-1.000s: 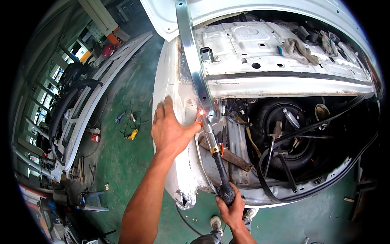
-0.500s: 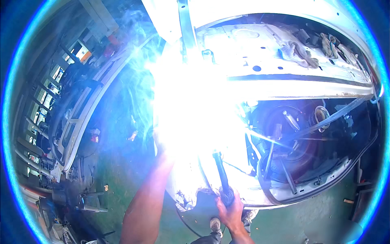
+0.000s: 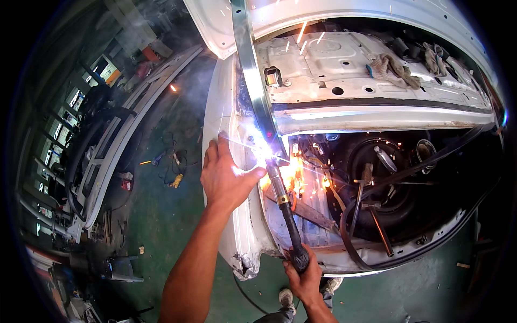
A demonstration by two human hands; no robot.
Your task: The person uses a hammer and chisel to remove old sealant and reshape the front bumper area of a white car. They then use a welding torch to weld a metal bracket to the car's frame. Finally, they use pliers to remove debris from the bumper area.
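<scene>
Green floor [image 3: 161,231] left of white car body [image 3: 221,102]. Right hand [image 3: 305,275], fingers clenched round welding torch [image 3: 289,218]; torch's long axis runs up, slightly left, to arc [image 3: 263,148] at metal strip's [image 3: 254,81] lower end. Left hand [image 3: 222,180] spread on bodywork, grasping nothing, nearer torch tip.

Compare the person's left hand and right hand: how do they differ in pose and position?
The left hand is open on the white car panel, thumb stretched out; the right hand is closed around the torch. The left hand is near the bright glare, while the right hand is at the torch's opposite end. Both are bare.
</scene>
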